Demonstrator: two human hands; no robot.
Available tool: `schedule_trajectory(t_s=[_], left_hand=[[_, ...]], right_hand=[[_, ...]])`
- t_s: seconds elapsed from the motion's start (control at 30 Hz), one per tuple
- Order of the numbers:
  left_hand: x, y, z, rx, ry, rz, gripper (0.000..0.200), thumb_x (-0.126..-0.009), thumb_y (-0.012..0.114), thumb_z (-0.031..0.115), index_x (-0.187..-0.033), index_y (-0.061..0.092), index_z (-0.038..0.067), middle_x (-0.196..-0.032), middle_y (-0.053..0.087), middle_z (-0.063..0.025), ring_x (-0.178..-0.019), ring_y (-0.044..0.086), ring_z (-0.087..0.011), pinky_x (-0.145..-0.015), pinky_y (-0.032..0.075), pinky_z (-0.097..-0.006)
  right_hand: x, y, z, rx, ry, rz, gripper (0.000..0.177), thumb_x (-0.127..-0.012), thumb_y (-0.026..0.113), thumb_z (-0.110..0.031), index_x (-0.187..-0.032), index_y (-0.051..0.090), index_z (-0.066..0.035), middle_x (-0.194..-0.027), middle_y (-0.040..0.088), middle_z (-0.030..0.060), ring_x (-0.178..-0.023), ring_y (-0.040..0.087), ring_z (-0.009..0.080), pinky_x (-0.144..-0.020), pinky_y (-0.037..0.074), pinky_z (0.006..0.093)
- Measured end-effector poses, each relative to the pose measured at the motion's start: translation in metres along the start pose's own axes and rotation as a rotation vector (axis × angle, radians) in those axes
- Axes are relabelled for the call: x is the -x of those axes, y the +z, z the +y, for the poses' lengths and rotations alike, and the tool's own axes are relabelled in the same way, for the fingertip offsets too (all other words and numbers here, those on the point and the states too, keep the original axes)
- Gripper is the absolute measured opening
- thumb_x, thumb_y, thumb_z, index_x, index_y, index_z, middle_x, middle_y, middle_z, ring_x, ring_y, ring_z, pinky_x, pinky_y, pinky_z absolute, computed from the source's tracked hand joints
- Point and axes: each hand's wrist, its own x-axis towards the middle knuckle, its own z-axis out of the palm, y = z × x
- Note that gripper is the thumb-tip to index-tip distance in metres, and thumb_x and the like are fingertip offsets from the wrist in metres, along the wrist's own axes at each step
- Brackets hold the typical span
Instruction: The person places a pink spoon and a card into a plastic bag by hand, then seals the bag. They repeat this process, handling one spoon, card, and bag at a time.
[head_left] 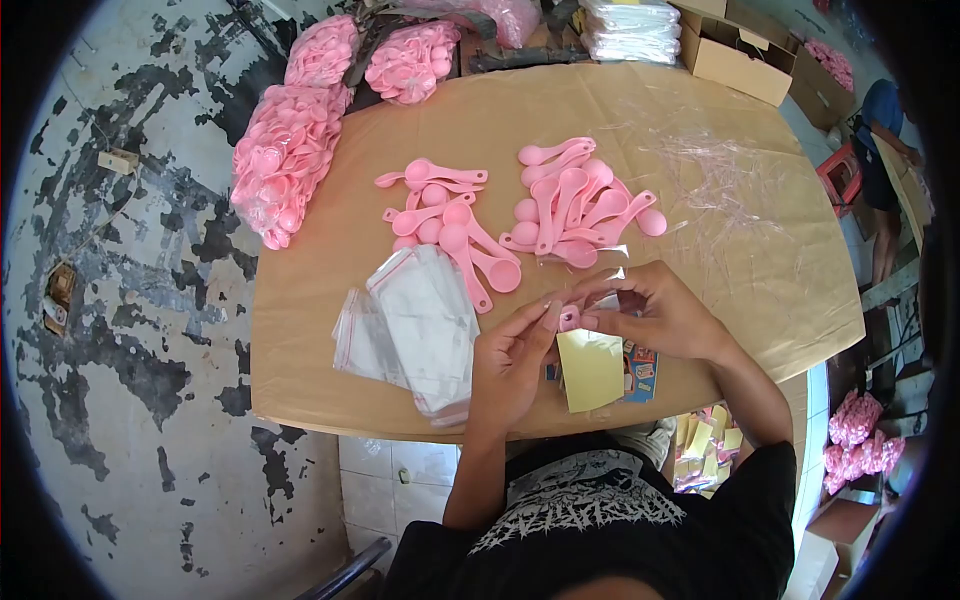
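Observation:
Near the table's front edge, my left hand (518,362) and my right hand (668,312) meet at a small clear plastic bag with the end of a pink spoon (569,318) showing in it. Fingers of both hands are pressed around the bag's top. A yellow card (591,370) hangs just below the fingers. Behind it lies a blue printed sheet (640,374), partly covered. Left of my left hand is a stack of clear plastic bags (425,325). Beyond the hands lie two piles of pink measuring spoons, a left pile (453,236) and a right pile (572,192).
Clear plastic strips (725,185) are scattered at the table's right. Bagged pink spoons (290,155) sit at the back left. A cardboard box (740,68) and wrapped plastic packs (632,32) stand at the back. Another person (882,130) is at far right. Packed cards (705,448) lie below the front edge.

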Motion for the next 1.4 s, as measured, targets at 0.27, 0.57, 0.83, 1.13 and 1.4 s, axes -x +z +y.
schedule_trajectory(t_s=[0.27,0.57,0.83,1.13,1.4], left_hand=[[-0.001,0.007,-0.009,-0.081,0.224,0.087,0.028,-0.101,0.053,0.012,-0.123,0.061,-0.004,-0.11,0.066,-0.0084,-0.097,0.062,-0.0108,-0.078,0.054,-0.0239],[0.002,-0.007,0.011,-0.237,-0.009,-0.116,0.028,-0.101,0.054,0.016,-0.123,0.058,0.0,-0.099,0.066,-0.0059,-0.081,0.059,-0.0053,-0.065,0.047,-0.0204],[0.001,-0.016,-0.003,-0.297,0.146,-0.244,0.016,-0.099,0.047,0.004,-0.109,0.059,0.0,-0.101,0.062,-0.0052,-0.088,0.06,-0.0088,-0.075,0.05,-0.0244],[0.002,-0.005,-0.002,-0.261,0.162,-0.192,0.013,-0.091,0.061,0.0,-0.086,0.049,0.001,-0.074,0.057,-0.0022,-0.073,0.058,-0.0059,-0.065,0.049,-0.0226],[-0.002,-0.006,-0.013,-0.148,0.167,-0.187,0.033,-0.083,0.072,-0.002,-0.085,0.04,0.005,-0.1,0.066,-0.0142,-0.084,0.068,-0.0133,-0.068,0.059,-0.0258]], right_hand=[[0.0,-0.005,-0.001,0.103,-0.145,-0.077,0.019,-0.09,0.068,-0.008,-0.108,0.071,-0.001,-0.092,0.072,0.005,-0.082,0.064,0.0071,-0.075,0.052,0.0239],[0.009,-0.011,-0.007,0.064,0.066,0.041,0.017,-0.09,0.063,-0.003,-0.106,0.071,0.0,-0.083,0.07,0.0035,-0.074,0.062,0.0063,-0.07,0.052,0.0222],[0.011,-0.031,-0.001,0.325,-0.357,-0.092,0.03,-0.074,0.058,0.012,-0.092,0.076,-0.005,-0.086,0.072,0.0087,-0.081,0.068,0.0193,-0.074,0.054,0.0306],[0.01,-0.033,-0.002,0.438,-0.453,-0.071,0.028,-0.073,0.059,0.01,-0.089,0.075,-0.006,-0.084,0.072,0.0064,-0.08,0.066,0.0194,-0.071,0.053,0.032],[0.014,-0.05,-0.001,0.46,-0.088,0.345,0.016,-0.08,0.06,0.004,-0.092,0.068,-0.003,-0.078,0.061,0.0083,-0.075,0.059,0.0161,-0.067,0.048,0.0323]])
